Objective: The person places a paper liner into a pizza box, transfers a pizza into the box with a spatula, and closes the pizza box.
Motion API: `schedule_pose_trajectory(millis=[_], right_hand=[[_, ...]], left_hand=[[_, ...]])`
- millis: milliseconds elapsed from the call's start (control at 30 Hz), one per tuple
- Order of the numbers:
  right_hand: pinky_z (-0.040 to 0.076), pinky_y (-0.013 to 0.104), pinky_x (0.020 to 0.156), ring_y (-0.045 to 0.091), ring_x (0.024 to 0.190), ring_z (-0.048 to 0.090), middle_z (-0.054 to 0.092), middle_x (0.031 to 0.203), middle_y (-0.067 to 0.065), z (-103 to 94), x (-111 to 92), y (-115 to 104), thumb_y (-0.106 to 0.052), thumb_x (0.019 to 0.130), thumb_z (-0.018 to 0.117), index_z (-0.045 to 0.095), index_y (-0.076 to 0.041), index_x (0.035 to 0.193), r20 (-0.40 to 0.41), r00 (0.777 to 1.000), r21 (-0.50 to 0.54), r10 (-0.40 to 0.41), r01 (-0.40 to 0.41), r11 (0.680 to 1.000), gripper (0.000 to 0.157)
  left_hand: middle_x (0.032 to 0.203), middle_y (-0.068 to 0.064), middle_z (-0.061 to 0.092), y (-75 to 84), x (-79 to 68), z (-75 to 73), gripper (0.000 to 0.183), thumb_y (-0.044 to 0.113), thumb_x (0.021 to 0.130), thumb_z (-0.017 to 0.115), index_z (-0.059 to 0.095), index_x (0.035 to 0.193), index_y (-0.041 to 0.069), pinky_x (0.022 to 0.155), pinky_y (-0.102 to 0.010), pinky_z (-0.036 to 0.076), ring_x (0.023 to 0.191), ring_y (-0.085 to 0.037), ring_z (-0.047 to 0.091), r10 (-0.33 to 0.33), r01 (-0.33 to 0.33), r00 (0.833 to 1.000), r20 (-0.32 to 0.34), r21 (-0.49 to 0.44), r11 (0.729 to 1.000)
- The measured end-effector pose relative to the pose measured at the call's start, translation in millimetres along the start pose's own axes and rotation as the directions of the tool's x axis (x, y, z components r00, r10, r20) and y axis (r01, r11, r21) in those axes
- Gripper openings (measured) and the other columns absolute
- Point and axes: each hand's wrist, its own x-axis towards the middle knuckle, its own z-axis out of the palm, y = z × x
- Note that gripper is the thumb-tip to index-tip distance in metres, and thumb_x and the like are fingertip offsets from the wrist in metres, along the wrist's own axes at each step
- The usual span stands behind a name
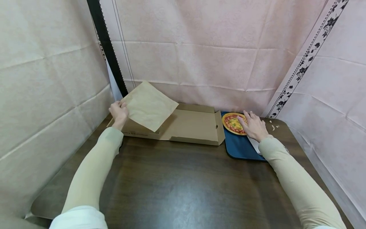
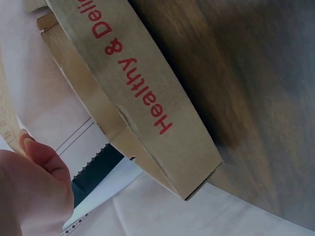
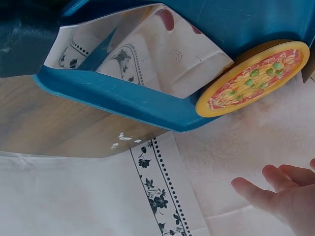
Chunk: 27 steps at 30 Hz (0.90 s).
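Note:
My left hand (image 1: 118, 113) pinches a sheet of tan parchment paper (image 1: 151, 106) by one corner, holding it up over the left part of an open cardboard pizza box (image 1: 194, 125). In the left wrist view, red lettering reading "Healthy & Deli…" runs along the box's front wall (image 2: 142, 83). Over at the right, my right hand (image 1: 254, 127) is held with fingers spread above a blue tray (image 1: 241, 149), holding nothing. On that tray lie a small toy-like pizza (image 3: 253, 78) and a shiny metal pizza server (image 3: 162, 54) with a dark handle (image 3: 27, 39).
Small white scraps (image 1: 273, 126) lie on the dark wooden table (image 1: 177, 181) right of the tray. Pale cloth hangings (image 1: 200, 63) enclose the table at the back and sides. The box stands against the back cloth, its right side close beside the tray.

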Motion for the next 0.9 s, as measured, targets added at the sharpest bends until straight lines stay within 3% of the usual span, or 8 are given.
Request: schedule_pose_trajectory(millis=[267,467,700,900], right_hand=[[0.018,0.077,0.103,0.055,0.140,0.020,0.019,0.153,0.036,0.8,-0.7,1.0,-0.062,0.099,0.018,0.023,-0.003,0.152,-0.014,1.000,-0.001,-0.005,0.005,1.000,0.080],[0.020,0.077,0.102,0.055,0.139,0.021,0.020,0.153,0.037,1.0,-0.5,2.0,-0.063,0.099,0.017,0.024,-0.001,0.151,-0.023,1.000,-0.004,-0.011,0.011,1.000,0.081],[0.019,0.076,0.103,0.055,0.139,0.020,0.018,0.153,0.037,0.1,-1.0,1.8,-0.063,0.099,0.019,0.026,0.000,0.151,-0.021,1.000,0.004,-0.007,0.007,1.000,0.081],[0.019,0.076,0.104,0.055,0.140,0.019,0.018,0.154,0.035,-0.2,-1.7,1.1,-0.061,0.100,0.022,0.026,0.001,0.150,-0.011,1.000,0.012,0.000,0.000,1.000,0.080]], left_hand=[[0.127,-0.025,0.057,-6.6,-0.3,-0.2,0.033,0.016,0.101,0.042,0.062,0.118,-0.004,0.106,-0.045,0.038,0.126,-0.037,0.043,-0.023,0.022,0.997,-0.071,-0.017,1.000],[0.115,-0.025,0.060,-9.3,1.4,-0.2,0.025,0.016,0.101,0.041,0.056,0.099,-0.004,0.094,-0.039,0.039,0.110,-0.034,0.047,-0.013,0.007,0.987,-0.162,-0.037,0.999],[0.124,-0.026,0.062,-9.9,0.1,-3.7,0.032,0.015,0.100,0.045,0.062,0.120,-0.005,0.104,-0.044,0.043,0.121,-0.039,0.053,-0.030,0.019,0.976,-0.216,-0.052,0.998],[0.124,-0.025,0.062,-13.6,-2.2,-3.8,0.032,0.016,0.100,0.045,0.061,0.121,-0.004,0.105,-0.045,0.042,0.120,-0.040,0.054,-0.034,0.025,0.972,-0.232,-0.041,0.999]])
